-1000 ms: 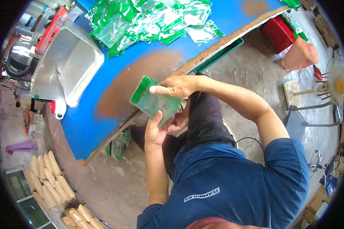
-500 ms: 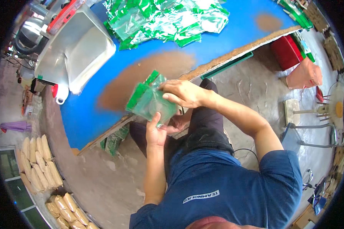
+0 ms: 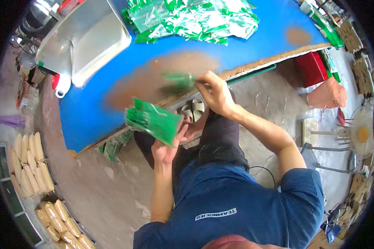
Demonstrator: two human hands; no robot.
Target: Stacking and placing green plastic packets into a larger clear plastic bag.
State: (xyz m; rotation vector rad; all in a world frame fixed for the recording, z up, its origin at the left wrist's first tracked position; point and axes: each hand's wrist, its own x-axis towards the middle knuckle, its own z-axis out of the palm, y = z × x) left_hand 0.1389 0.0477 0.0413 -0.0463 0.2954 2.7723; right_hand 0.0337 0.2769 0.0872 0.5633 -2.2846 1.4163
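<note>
My left hand grips a green plastic bag stack above my lap, by the near edge of the blue table. The fingers wrap its lower right side. Farther right, over the table edge, my right hand pinches one green and clear plastic bag at its end; the bag is smeared by motion. The two hands are apart. A large heap of green and clear plastic bags lies on the far part of the table.
A metal scoop-shaped tray stands at the table's left, beside a white and red container. Filled tan bags are stacked at lower left. On the right are a red bin, a pinkish bucket and a standing fan.
My right hand has moved away from the left, up and right, carrying one bag off. The stack in my left hand has tilted and now shows its green side.
</note>
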